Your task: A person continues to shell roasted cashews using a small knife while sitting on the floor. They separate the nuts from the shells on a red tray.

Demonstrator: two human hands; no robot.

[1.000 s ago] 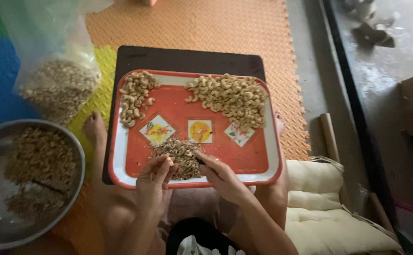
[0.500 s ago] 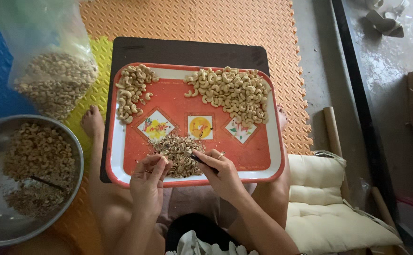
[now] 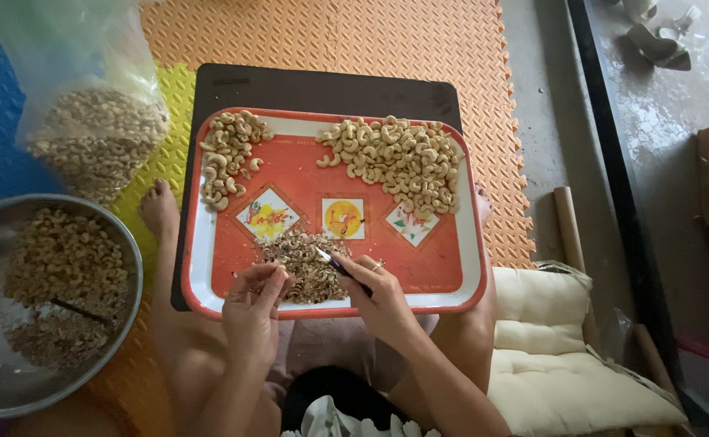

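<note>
Right hand (image 3: pixel 378 295) is seen closed around a small dark-handled knife (image 3: pixel 336 264), its tip pointed at a heap of brown cashew skins (image 3: pixel 302 257) on the near edge of an orange tray (image 3: pixel 468 259). Left hand (image 3: pixel 251 303) is curled just beside the heap, fingertips pinched together; whether a nut is held there cannot be told. Two piles of pale cashews are spread on the tray's far side, a small one (image 3: pixel 226 158) at left and a large one (image 3: pixel 399 162) at right. A steel bowl (image 3: pixel 119 324) of nuts and a clear bag (image 3: pixel 87 121) of cashews are set on the foam floor mat (image 3: pixel 330 36) to the left.
</note>
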